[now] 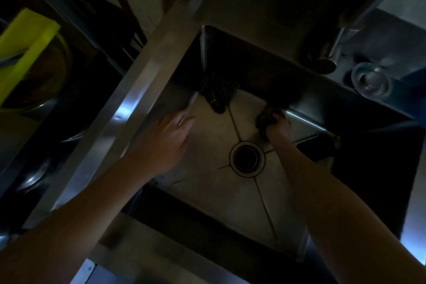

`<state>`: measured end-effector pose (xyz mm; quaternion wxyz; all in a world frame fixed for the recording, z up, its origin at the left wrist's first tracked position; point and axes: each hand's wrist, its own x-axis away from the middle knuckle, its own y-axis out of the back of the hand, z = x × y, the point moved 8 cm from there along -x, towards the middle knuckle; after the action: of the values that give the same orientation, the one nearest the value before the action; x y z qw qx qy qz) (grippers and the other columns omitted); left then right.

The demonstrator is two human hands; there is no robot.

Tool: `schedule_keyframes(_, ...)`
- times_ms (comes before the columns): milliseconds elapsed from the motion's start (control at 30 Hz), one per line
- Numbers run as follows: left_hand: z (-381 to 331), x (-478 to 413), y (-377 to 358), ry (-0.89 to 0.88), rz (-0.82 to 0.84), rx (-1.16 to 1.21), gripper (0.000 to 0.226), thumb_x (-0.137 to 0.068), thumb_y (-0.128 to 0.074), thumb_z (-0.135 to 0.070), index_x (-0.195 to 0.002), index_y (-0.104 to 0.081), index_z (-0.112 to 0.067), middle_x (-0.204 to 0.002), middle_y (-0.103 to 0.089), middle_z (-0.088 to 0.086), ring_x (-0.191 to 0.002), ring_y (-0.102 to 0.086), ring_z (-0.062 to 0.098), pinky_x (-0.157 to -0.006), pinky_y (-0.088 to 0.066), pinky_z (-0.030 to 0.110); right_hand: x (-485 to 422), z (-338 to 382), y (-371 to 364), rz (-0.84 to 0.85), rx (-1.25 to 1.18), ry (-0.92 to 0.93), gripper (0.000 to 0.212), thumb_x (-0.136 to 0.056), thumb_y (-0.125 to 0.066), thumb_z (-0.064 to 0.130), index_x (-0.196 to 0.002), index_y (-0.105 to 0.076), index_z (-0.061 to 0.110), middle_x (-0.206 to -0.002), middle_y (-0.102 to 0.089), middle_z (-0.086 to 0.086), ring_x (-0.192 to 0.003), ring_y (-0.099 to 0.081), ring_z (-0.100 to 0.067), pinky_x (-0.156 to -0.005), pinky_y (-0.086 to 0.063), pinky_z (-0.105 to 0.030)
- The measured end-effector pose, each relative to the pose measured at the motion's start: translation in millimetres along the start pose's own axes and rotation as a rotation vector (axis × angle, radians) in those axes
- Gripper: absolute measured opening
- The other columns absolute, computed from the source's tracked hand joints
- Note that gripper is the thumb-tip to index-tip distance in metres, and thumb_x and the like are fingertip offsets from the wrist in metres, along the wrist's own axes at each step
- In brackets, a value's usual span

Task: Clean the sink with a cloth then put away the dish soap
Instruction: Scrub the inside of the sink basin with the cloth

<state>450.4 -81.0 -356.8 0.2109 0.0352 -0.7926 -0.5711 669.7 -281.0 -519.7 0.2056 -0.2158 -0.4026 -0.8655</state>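
Looking down into the dim sink point(242, 203), the right hand point(277, 125) is clenched round a dark cloth point(268, 116), pressed to the basin floor just beyond the drain point(247, 159), where floor meets back wall. The left hand point(168, 143) is released, fingers spread, hovering left of the drain and grasping nothing. A dark mesh scrubber point(217, 92) sits in the corner beyond the drain. I can't pick out the dish soap in this gloom. To wipe well, I'd say work the cloth along the wall seam, then sweep toward the drain, lifting the scrubber aside for that corner.
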Motion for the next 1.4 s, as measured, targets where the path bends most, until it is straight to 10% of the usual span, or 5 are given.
schedule_keyframes(200,-1.4,0.0,0.2,-0.022,-0.001,-0.036,0.049,-0.083,-0.06,-0.017,-0.13,-0.049,-0.014,-0.138,-0.047,0.012,-0.118,-0.05,0.035,-0.1,-0.039,0.047,23.7,33.7,-88.0,0.233,0.248,0.309,0.023,-0.093,-0.039,-0.005,-0.092,-0.059,0.007,-0.081,-0.059,-0.007,-0.06,-0.056,-0.007,-0.058,-0.045,-0.021)
schedule_keyframes(333,-6.1,0.5,-1.4,-0.035,0.014,-0.026,0.049,-0.087,-0.056,-0.02,-0.135,-0.045,-0.015,-0.143,-0.041,0.01,-0.124,-0.046,0.03,-0.1,-0.037,0.042,57.8,28.4,-128.0,0.413,0.638,0.533,0.049,-0.09,-0.045,0.001,-0.136,-0.048,0.014,-0.147,-0.04,-0.009,-0.134,-0.035,-0.029,-0.113,-0.027,-0.037)
schedule_keyframes(900,-39.6,6.0,-9.0,-0.125,0.034,-0.061,0.048,-0.09,-0.053,-0.021,-0.136,-0.044,-0.012,-0.143,-0.04,0.011,-0.13,-0.04,0.028,-0.099,-0.035,0.041,175.5,-24.8,-134.7,0.547,0.945,0.744,0.034,-0.097,-0.039,0.01,-0.128,-0.053,0.012,-0.142,-0.044,-0.004,-0.13,-0.034,-0.029,-0.099,-0.042,-0.039)
schedule_keyframes(1267,-67.8,-4.7,-11.0,-0.196,0.046,-0.083,0.048,-0.094,-0.048,-0.025,-0.14,-0.038,-0.014,-0.146,-0.036,0.009,-0.133,-0.036,0.025,-0.104,-0.033,0.038,126.1,-123.4,-31.0,0.418,0.868,0.442,0.039,-0.094,-0.045,0.02,-0.132,-0.054,0.018,-0.146,-0.043,-0.002,-0.136,-0.036,-0.023,-0.113,-0.027,-0.029)
schedule_keyframes(1400,-68.6,-6.5,-9.4,-0.193,0.034,-0.085,0.048,-0.093,-0.05,-0.024,-0.138,-0.041,-0.013,-0.145,-0.038,0.011,-0.131,-0.039,0.027,-0.102,-0.035,0.04,100.1,-133.9,22.5,0.118,0.378,0.164,0.02,-0.092,-0.048,0.008,-0.107,-0.061,0.009,-0.117,-0.058,-0.02,-0.108,-0.054,-0.033,-0.095,-0.044,-0.039)
